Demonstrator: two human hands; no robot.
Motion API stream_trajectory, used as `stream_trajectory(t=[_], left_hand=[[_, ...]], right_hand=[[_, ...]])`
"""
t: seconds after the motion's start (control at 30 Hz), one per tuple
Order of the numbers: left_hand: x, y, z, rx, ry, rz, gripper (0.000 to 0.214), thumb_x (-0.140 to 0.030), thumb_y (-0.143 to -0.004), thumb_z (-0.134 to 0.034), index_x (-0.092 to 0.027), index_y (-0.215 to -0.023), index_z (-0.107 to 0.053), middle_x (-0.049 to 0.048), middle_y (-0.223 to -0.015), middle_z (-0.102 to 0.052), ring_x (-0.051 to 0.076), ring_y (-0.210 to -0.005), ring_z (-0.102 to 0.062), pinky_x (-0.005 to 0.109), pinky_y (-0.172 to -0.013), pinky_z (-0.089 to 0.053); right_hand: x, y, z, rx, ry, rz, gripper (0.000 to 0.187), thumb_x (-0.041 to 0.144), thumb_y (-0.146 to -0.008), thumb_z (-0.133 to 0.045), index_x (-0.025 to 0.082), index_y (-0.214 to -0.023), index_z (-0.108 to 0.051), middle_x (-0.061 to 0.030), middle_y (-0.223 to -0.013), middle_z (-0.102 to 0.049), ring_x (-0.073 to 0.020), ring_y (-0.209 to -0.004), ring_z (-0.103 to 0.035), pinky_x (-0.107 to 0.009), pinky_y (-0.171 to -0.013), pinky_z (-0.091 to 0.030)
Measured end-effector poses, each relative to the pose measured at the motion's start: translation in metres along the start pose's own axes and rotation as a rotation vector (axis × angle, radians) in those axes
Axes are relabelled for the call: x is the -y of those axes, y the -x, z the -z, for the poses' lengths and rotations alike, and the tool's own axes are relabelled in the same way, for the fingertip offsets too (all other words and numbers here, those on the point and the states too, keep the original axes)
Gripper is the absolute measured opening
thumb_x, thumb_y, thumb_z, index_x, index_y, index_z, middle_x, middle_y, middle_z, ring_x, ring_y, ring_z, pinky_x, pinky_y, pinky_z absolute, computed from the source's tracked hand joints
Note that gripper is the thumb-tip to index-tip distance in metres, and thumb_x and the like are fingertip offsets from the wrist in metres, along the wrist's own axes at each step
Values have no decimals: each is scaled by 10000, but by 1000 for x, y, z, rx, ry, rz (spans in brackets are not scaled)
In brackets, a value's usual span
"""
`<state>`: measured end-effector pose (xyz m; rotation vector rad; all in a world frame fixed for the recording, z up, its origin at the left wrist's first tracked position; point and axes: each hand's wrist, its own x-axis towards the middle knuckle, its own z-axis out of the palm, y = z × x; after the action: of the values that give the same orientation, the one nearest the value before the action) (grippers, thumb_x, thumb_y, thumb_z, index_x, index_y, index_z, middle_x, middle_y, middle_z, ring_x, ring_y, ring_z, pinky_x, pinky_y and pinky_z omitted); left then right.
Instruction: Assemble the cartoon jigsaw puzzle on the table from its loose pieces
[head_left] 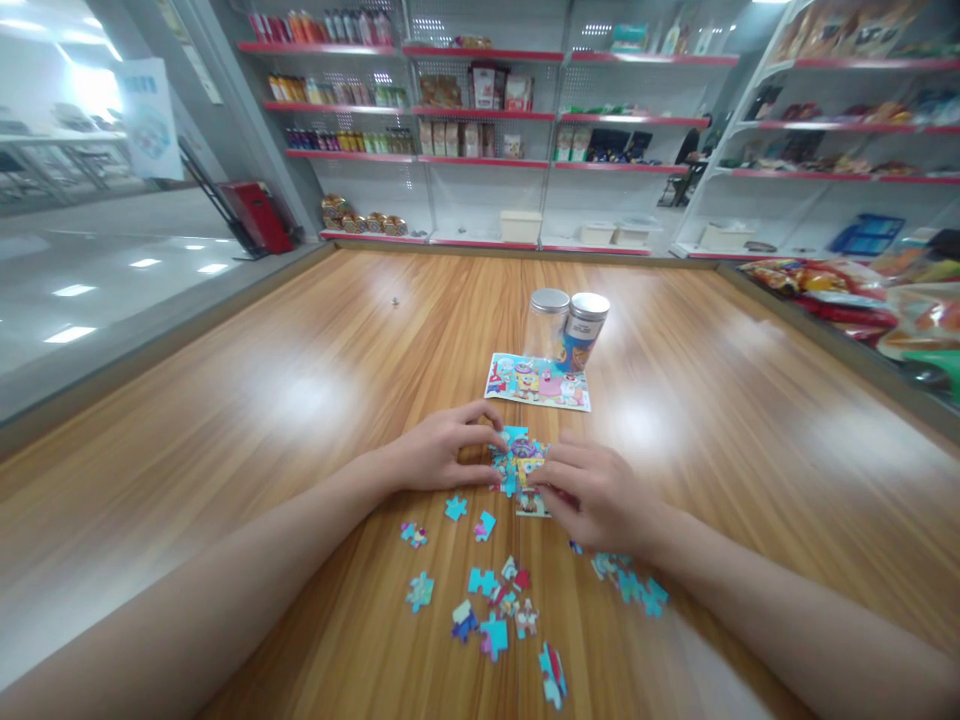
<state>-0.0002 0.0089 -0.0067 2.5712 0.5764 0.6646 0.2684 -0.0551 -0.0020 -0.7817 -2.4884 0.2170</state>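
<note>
A partly joined jigsaw puzzle (pixel 517 445) in blue, yellow and purple lies flat on the wooden table. At its left edge is my left hand (pixel 450 445), thumb and fingers apart, the tips touching the pieces. My right hand (pixel 596 485) covers the puzzle's right side, its fingers pinched together at a puzzle piece (pixel 532 467) that is mostly hidden. Nearer to me lie several loose pieces, among them a blue one (pixel 456 508), a blue-and-pink one (pixel 485 526) and a red-and-blue one (pixel 553 675). More loose pieces (pixel 634 585) lie below my right hand.
Beyond the puzzle lies a printed picture card (pixel 538 383). A clear jar (pixel 547 325) and a labelled can (pixel 583 332) stand behind it. Snack packets (pixel 817 290) sit past the table's right edge, and stocked shelves (pixel 487 112) line the back.
</note>
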Motion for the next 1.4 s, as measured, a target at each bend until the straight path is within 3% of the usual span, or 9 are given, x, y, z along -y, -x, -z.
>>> stream_trajectory(t=[0.33, 0.7, 1.4], left_hand=[[-3, -2, 1, 94, -133, -73, 497, -419, -920, -695, -311, -1394, -592, 90, -1452, -571, 272, -1280, -591, 414, -1087, -482], [5, 0, 1, 109, -110, -88, 375, -298, -963, -632, -285, -1338, -642, 88, -1434, -592, 258, -1272, -602, 408, -1060, -509], [3, -1, 2, 48, -82, -87, 323, -263, -956, -634, -270, -1274, -690, 98, -1361, -642, 248, -1212, -645, 390, -1025, -546]], right_hand=[[-10, 5, 0, 0, -67, -166, 171, 143, -863, -587, 199, -936, -731, 3, -675, -641, -133, -619, -572, -247, -619, -386], [-11, 3, 7, 16, -183, -258, 122, 148, -793, -624, 181, -813, -740, 41, -556, -576, -88, -496, -500, -201, -540, -348], [-12, 2, 8, 40, -181, -273, 115, 156, -811, -628, 193, -849, -731, 47, -575, -579, -87, -507, -480, -209, -546, -305]])
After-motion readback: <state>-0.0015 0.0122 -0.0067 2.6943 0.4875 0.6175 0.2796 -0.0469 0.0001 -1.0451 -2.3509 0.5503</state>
